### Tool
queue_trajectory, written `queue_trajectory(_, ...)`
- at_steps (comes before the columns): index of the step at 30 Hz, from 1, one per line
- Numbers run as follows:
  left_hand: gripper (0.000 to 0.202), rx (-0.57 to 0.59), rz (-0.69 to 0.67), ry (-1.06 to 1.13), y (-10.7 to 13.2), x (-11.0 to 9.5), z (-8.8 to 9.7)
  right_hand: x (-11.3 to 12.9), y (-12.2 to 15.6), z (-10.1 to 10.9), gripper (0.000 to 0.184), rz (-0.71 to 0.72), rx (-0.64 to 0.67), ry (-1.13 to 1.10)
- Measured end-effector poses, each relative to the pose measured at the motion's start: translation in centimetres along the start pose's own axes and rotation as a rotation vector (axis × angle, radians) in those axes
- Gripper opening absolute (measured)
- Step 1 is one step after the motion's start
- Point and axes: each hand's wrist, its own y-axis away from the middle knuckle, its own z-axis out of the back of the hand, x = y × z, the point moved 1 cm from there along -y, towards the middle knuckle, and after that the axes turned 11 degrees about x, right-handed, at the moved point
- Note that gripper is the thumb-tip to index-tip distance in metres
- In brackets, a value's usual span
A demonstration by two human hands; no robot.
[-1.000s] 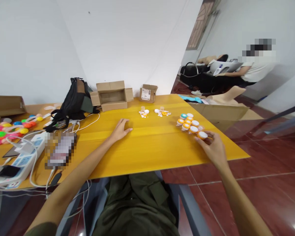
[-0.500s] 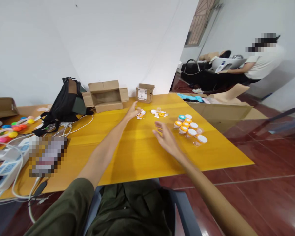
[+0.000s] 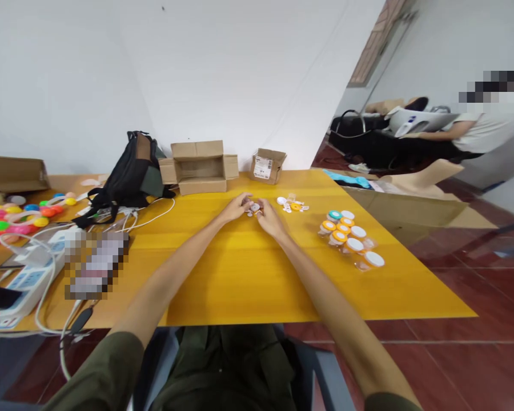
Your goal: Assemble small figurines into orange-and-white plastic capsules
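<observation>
My left hand (image 3: 239, 206) and my right hand (image 3: 269, 217) lie on the yellow table (image 3: 240, 274), cupped around a small pile of white and orange pieces (image 3: 253, 209). The left hand is on the pile's left side with its fingers curved and apart. On the other side, the right hand has its fingers bent toward the pieces. Neither hand has lifted anything off the table. Just right of them lies a second small pile of white pieces (image 3: 286, 207) with an orange round one (image 3: 296, 206).
Several small clear jars with white, orange and teal lids (image 3: 354, 245) stand at the right. Behind are an open cardboard box (image 3: 201, 168), a smaller box (image 3: 268, 166) and a black backpack (image 3: 132, 171). A power strip (image 3: 38, 268), cables and a phone (image 3: 98, 265) occupy the left.
My right hand has moved left and forward from mid-table to the pile beside my left hand. The fingers of both hands have come around the pieces. The view has shifted slightly left.
</observation>
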Motion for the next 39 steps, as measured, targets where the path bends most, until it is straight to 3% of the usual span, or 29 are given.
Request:
queue_trajectory(5, 0.030, 0.041, -0.027, -0.066, 5.0, -1.1, 0.2, 1.4, 2.2, -1.1, 0.036, 0.063, 0.076, -0.035)
queue_trajectory(11, 0.028, 0.079, -0.051, -0.063, 10.6, -2.3, 0.6, 4.1, 5.0, -2.1, 0.038, 0.196, 0.282, -0.075)
queue_trajectory(18, 0.026, 0.057, -0.025, -0.064, 15.4, -3.0, 1.8, 6.9, 6.4, -3.5, 0.033, 0.303, 0.398, -0.039)
queue_trajectory(25, 0.027, -0.069, 0.013, -0.120, 16.4, -2.6, 2.3, 8.1, 6.3, -3.9, 0.018, 0.286, 0.387, 0.013)
queue_trajectory(33, 0.052, -0.092, -0.037, -0.328, 17.6, -3.5, 2.5, 8.1, 4.4, -3.8, 0.011, 0.167, 0.243, -0.035)
queue_trajectory(39, 0.022, -0.023, 0.007, -0.603, 18.0, -5.4, 2.0, 7.9, 2.7, -3.8, 0.005, 0.123, 0.316, -0.019)
